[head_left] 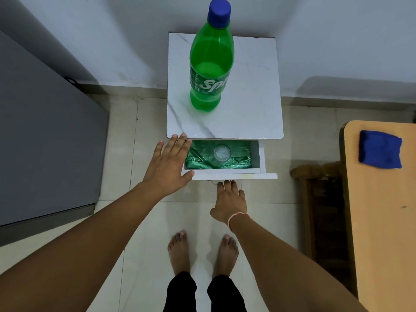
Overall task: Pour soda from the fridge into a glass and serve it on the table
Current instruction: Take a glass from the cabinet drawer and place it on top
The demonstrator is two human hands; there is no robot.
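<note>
- The bottle (210, 61) stands capped on the stand (247, 104); the glass (221, 153) sits in the open drawer (262, 158), near side.
- Right hand (229, 202) hooks its fingers under the drawer front, so it should keep the drawer steady.
- Left hand (170, 164), flat and spread, should reach right and lift the glass straight up.

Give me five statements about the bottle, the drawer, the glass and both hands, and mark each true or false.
1. The green soda bottle stands upright on the marble-topped side table. True.
2. The bottle's blue cap is off. False: it is on the bottle.
3. The drawer is pulled open with a glass inside. True.
4. The left hand grips the glass. False: it is spread open at the drawer's left end, off the glass.
5. The right hand rests on the blue cloth. False: its fingertips are at the drawer front.
</note>
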